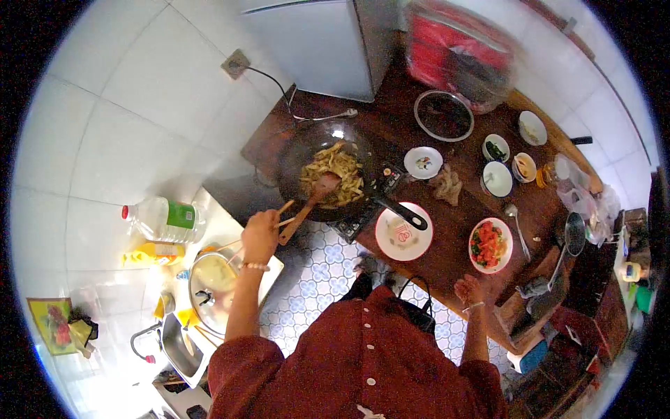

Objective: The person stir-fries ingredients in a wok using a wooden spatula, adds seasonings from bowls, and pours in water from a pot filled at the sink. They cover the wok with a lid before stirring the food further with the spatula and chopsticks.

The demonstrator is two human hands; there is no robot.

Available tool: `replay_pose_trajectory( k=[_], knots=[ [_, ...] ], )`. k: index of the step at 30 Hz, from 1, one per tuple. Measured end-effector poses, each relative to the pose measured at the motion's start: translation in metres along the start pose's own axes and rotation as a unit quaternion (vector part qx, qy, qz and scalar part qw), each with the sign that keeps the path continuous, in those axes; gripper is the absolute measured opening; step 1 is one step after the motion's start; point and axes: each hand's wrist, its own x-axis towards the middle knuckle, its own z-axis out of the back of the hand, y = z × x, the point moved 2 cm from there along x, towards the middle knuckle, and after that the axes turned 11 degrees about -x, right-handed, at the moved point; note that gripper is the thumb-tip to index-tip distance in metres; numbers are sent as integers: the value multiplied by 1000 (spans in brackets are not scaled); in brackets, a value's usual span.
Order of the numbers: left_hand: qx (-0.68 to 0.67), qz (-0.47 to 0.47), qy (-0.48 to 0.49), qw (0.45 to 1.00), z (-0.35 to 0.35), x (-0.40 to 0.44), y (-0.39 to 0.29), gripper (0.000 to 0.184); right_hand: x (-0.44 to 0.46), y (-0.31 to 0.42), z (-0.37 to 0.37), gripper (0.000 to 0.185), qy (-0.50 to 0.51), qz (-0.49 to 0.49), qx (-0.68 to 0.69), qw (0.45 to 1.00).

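Observation:
My left hand [259,237], a beaded bracelet on its wrist, is closed round a pair of chopsticks [285,207] left of the wok. Pale cooked strips [333,166] lie in the black wok [292,150]. A wooden spatula [299,223] rests with its head in the food, its handle over the rim close to my left hand. Loosely open and apparently empty, my right hand [468,290] is at the table's front edge, just below a plate of chopped red and green vegetables [490,244]. A red-rimmed plate [403,237] sits beside the wok's black handle [408,211].
Small bowls [497,179] and a white dish [423,163] stand on the dark table [447,230]. A spoon [517,227] and a ladle [557,267] lie at the right. On the left are a glass-lidded pot [213,290], bottles [167,217] and a sink [183,353].

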Motion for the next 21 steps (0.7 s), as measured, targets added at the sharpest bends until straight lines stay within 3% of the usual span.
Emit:
replay_pose_trajectory(
  k=[2,3,4,5,6,7,9,11,12,14,15,17,21],
  knots=[
    [64,30,89,994,-25,2,14,25,42,1,8,21,154,132,-167,965],
    [64,33,87,994,-31,1,17,25,37,9,-8,21,156,133,-169,964],
    [77,35,105,991,-36,0,17,32,22,26,-40,25,94,299,-335,888],
    [90,38,124,988,-41,-2,20,39,-3,48,-81,30,25,447,-479,755],
    [98,34,163,981,-48,-5,28,53,-29,67,-116,32,33,457,-517,723],
    [98,35,163,981,-49,-5,27,53,-52,85,-150,34,39,466,-553,689],
    [95,43,223,969,-54,-5,21,62,-76,106,-207,36,50,559,-600,571],
    [88,33,219,971,-69,-7,28,65,-90,116,-254,46,73,569,-649,500],
    [53,5,200,978,-75,-8,29,62,-90,116,-268,46,73,569,-649,500],
    [-1,-19,161,987,-77,-7,27,53,-84,110,-287,58,77,537,-730,417],
    [-2,-17,163,987,-71,-8,28,53,-77,107,-292,58,79,536,-731,416],
    [-62,-1,170,983,-43,-2,22,48,-61,99,-299,62,131,423,-792,421],
    [-50,38,249,967,16,9,35,47,-54,102,-311,65,144,362,-800,457]
  ],
)
